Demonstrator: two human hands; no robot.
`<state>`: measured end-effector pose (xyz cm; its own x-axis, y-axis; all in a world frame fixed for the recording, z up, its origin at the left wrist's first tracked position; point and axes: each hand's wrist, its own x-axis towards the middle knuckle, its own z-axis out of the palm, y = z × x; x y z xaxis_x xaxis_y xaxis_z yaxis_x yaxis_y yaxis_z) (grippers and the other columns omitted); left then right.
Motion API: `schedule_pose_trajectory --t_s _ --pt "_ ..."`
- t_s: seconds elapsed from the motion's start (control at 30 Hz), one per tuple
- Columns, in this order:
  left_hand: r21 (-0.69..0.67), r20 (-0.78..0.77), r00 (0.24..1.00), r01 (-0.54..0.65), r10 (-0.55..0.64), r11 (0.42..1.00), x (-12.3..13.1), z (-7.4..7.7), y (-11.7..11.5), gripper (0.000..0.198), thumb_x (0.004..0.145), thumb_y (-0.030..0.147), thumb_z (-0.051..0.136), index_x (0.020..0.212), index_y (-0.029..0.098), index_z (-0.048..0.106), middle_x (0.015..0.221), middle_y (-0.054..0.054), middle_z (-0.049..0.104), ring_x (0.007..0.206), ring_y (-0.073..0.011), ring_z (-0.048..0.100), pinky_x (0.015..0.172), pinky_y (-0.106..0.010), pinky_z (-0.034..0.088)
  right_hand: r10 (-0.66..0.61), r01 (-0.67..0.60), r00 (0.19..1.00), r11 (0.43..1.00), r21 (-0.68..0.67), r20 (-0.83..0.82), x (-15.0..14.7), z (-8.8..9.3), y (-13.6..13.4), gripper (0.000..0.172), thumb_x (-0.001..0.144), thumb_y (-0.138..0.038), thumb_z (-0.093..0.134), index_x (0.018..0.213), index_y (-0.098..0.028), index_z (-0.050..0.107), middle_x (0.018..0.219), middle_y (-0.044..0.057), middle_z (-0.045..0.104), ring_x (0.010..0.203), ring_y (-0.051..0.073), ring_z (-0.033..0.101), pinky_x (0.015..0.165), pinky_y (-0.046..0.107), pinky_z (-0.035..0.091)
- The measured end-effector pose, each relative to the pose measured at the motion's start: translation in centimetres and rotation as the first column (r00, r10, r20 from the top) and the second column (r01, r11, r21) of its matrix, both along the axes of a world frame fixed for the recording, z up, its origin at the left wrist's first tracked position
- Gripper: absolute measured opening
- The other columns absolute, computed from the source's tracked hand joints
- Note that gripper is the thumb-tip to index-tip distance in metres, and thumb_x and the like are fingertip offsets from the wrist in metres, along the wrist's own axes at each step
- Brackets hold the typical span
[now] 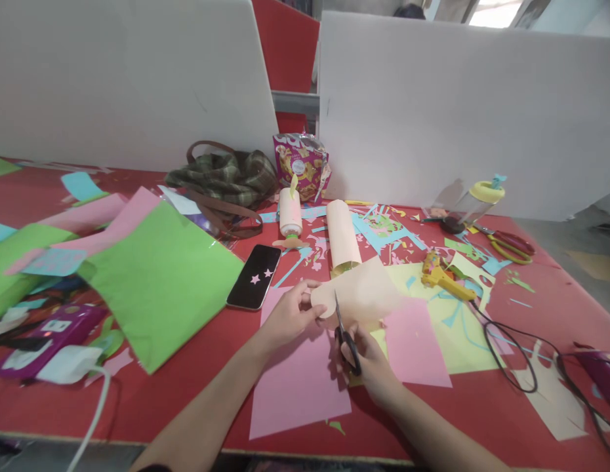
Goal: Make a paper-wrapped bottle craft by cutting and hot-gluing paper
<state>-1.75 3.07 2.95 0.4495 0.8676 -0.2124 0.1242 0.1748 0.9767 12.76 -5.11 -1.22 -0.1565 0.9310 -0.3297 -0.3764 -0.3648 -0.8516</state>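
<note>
My left hand (298, 308) pinches the rounded left end of a cream paper sheet (364, 288), which is held above the table. In my right hand (366, 360) is a pair of black-handled scissors (347, 337), fingers through the loops. The blades point away from me and lie at the paper, close to the left hand's fingertips. Below both hands lies a pink paper sheet (300, 393), with another pink piece (417, 341) to the right. Just beyond the cream sheet lies a rolled cream paper tube (342, 236).
A phone (254, 276) with pink stars lies left of my hands, beside green paper (167, 282). A yellow glue gun (445, 278) and its cable lie to the right. Farther back are a small paper-wrapped bottle (290, 213), a snack bag (302, 164), red-handled scissors (511, 246) and scattered scraps.
</note>
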Motion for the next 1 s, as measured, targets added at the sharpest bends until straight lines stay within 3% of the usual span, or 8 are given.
schedule_pose_trajectory --t_s 0.4,0.6,1.0 --pt "0.083 -0.069 0.990 -0.114 0.120 0.990 -0.2 0.2 0.4 0.029 0.069 0.026 0.054 0.094 0.015 0.046 0.065 0.001 0.056 0.061 -0.0125 0.056 0.058 -0.025 0.045 0.019 -0.019 1.000 1.000 0.018 -0.007 -0.4 0.3 0.2 0.039 0.068 -0.042 0.060 0.065 -0.022 0.026 0.042 -0.010 0.050 0.029 0.006 0.044 0.025 0.014 0.033" --pt "0.001 0.003 1.000 -0.027 0.027 1.000 0.1 -0.5 0.0 0.029 0.070 0.028 0.053 0.095 0.015 0.044 0.072 -0.001 0.058 0.059 -0.0142 0.057 0.048 -0.025 0.046 0.041 -0.041 0.999 0.999 0.022 -0.013 -0.5 0.5 0.0 0.040 0.067 -0.045 0.059 0.066 -0.022 0.027 0.044 -0.009 0.052 0.032 0.007 0.046 0.028 0.015 0.035" --pt "0.044 -0.075 0.997 0.028 -0.024 0.999 -0.1 -0.8 -0.2 0.035 0.071 0.025 0.053 0.103 0.016 0.044 0.071 0.000 0.057 0.059 -0.0121 0.055 0.053 -0.023 0.045 0.049 -0.049 0.999 0.999 0.024 -0.015 -0.1 0.1 -0.1 0.036 0.069 -0.044 0.058 0.068 -0.022 0.029 0.049 -0.009 0.052 0.034 0.007 0.047 0.031 0.016 0.036"
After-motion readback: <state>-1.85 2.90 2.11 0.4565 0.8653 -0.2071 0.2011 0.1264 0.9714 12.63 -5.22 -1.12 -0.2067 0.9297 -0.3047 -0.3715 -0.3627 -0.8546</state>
